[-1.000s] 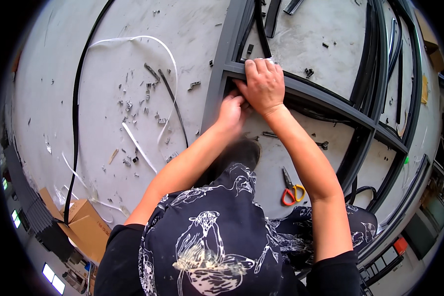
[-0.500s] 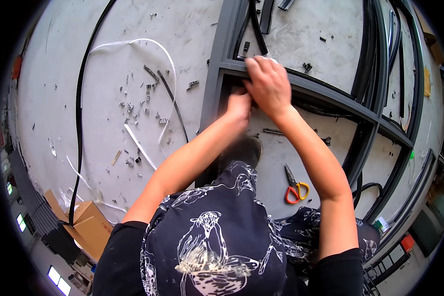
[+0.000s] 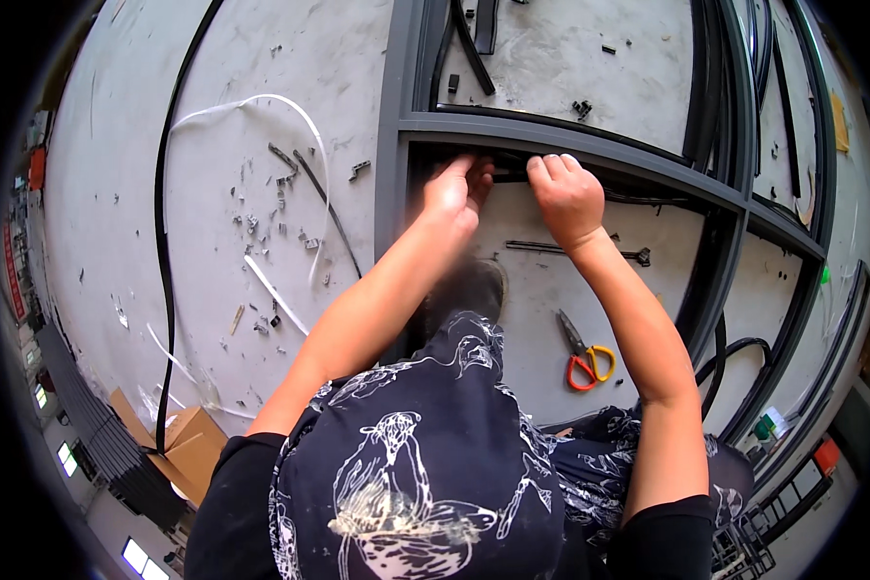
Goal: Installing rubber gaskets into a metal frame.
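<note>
A dark grey metal frame (image 3: 389,193) with several bays lies before me, and both hands are inside its near left bay, by the crossbar. A short stretch of black rubber strip (image 3: 510,178) shows between them. My right hand (image 3: 568,201) is closed in a pinch on that strip, just below the crossbar. My left hand (image 3: 454,193) is curled at the strip's other side near the bay's corner; its fingertips are partly hidden in shadow. More black rubber strip (image 3: 638,198) runs along the crossbar to the right of my right hand.
Scissors (image 3: 582,356) with red and yellow handles lie on the floor inside the bay, below a thin dark rod-like tool (image 3: 570,249). Small grey scraps (image 3: 280,203), a white strip (image 3: 309,121) and a long black strip (image 3: 160,213) lie left. A cardboard box (image 3: 193,440) stands lower left.
My hands have moved from close together at the frame's corner to apart below the crossbar. The right hand went right and down off the bar; black strip now shows between them. The view shifted slightly.
</note>
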